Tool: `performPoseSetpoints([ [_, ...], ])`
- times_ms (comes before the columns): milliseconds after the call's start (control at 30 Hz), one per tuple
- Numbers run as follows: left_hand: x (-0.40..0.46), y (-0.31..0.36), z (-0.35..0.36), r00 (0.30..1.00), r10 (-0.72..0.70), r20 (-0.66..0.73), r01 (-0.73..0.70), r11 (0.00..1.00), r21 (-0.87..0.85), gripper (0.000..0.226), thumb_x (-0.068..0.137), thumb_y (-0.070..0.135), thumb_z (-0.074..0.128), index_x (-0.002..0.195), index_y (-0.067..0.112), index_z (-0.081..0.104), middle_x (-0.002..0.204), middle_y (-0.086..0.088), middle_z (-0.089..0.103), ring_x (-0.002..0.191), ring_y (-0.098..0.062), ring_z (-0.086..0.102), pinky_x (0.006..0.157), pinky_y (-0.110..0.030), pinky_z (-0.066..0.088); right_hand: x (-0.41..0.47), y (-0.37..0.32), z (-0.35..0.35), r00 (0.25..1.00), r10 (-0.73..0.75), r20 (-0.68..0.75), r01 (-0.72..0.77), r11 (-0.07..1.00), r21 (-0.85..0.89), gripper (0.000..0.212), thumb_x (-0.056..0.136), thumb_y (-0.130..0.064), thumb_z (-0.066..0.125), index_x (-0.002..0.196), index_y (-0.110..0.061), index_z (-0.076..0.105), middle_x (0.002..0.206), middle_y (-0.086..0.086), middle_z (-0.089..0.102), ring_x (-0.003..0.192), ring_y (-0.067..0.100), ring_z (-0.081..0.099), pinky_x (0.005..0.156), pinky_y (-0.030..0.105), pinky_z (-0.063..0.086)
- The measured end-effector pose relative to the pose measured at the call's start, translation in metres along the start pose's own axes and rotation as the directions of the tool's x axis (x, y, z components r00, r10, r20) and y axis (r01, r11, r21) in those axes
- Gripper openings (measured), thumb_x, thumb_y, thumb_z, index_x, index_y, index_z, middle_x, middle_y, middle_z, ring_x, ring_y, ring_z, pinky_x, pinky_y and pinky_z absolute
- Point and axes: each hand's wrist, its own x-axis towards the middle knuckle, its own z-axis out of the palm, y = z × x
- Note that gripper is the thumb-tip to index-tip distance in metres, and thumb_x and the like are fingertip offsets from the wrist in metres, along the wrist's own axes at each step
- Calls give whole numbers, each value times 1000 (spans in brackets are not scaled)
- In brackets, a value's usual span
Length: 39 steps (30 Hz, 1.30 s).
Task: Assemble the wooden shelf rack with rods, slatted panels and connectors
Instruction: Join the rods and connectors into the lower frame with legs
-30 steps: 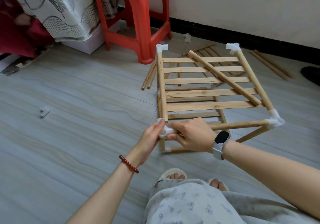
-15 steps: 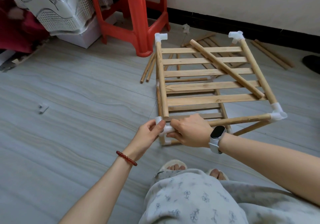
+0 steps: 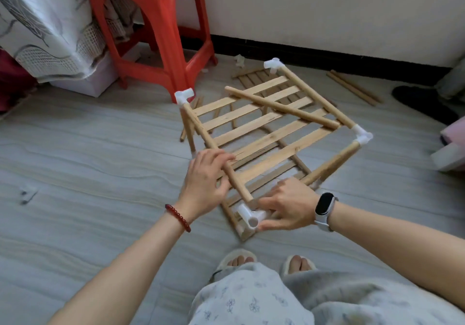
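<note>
Both my hands work at the near corner of the rack (image 3: 266,133), which stands on the floor (image 3: 88,173). My left hand (image 3: 205,181) curls its fingers round the side rod (image 3: 216,148). My right hand (image 3: 289,205) pinches the white connector (image 3: 250,216), I think to join them. No containers here.

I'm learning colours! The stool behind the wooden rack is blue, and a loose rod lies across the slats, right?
Nearly. The head view shows the stool is red, not blue. The rest holds: it stands behind the wooden rack, and a loose rod lies across the slats.
</note>
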Motion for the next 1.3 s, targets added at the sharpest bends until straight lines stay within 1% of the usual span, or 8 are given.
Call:
performPoseSetpoints([
  [167, 15, 27, 23, 859, 387, 334, -479, 839, 260, 34, 76, 35, 67, 110, 28, 66, 101, 10, 66, 111, -21, 55, 90, -43, 33, -55, 36, -15, 994, -110, -19, 108, 989, -103, 39, 86, -58, 50, 84, -21, 63, 66, -1, 56, 65, 19, 47, 69, 37, 45],
  [300, 34, 60, 45, 794, 487, 365, -578, 791, 200, 31, 78, 36, 71, 106, 25, 68, 90, -1, 61, 88, -23, 59, 80, -41, 45, -101, 61, -26, 985, 103, 140, -66, 966, -249, 48, 92, -56, 41, 126, -25, 54, 118, 2, 58, 118, 25, 48, 106, 46, 27],
  [433, 47, 103, 72, 752, 501, 428, -616, 765, 188, 23, 88, 29, 56, 107, 21, 65, 108, -4, 59, 106, -25, 54, 90, -42, 40, -135, 56, -22, 926, 317, 206, -285, 944, -169, 59, 87, -39, 46, 143, -26, 32, 147, -3, 34, 144, 16, 9, 115, 50, -2],
  [533, 51, 122, 94, 749, 371, 549, -519, 843, 139, 34, 93, 23, 42, 125, 22, 53, 124, 4, 54, 129, -17, 36, 111, -44, 16, -145, 40, -7, 898, 415, 147, -414, 910, -40, 56, 90, -42, 43, 139, -16, 38, 144, -4, 38, 145, 14, 3, 115, 50, -1],
  [667, 51, 125, 104, 768, 306, 562, -431, 897, 101, 30, 94, 42, 43, 116, 25, 54, 101, 11, 59, 117, -11, 44, 112, -45, 13, -142, 35, 11, 834, 552, 11, -551, 830, 84, 38, 101, -35, 29, 120, -10, 49, 138, -2, 42, 145, 12, 0, 117, 43, 6],
  [900, 45, 121, 107, 773, 307, 555, -455, 878, 149, 27, 92, 48, 46, 104, 26, 57, 104, 9, 61, 113, -10, 46, 112, -41, 14, -135, 33, 33, 773, 608, -179, -495, 756, 429, 26, 100, -19, 38, 104, 2, 53, 125, 9, 48, 138, 4, -3, 115, 20, 10],
  [1200, 42, 121, 117, 813, 361, 456, -481, 858, 179, 37, 88, 55, 47, 99, 23, 63, 97, 7, 65, 101, -11, 55, 112, -36, 19, -130, 31, 38, 725, 670, -162, -476, 656, 586, 21, 99, -15, 38, 99, 1, 52, 121, 7, 47, 136, -1, -1, 112, 20, 16],
  [1300, 41, 124, 120, 843, 389, 372, -481, 854, 196, 41, 85, 56, 51, 93, 19, 68, 86, 3, 70, 91, -14, 61, 107, -36, 28, -126, 29, 39, 687, 705, -177, -416, 581, 700, 17, 98, -9, 37, 106, -2, 51, 126, 4, 44, 137, -1, 2, 110, 9, 10],
])
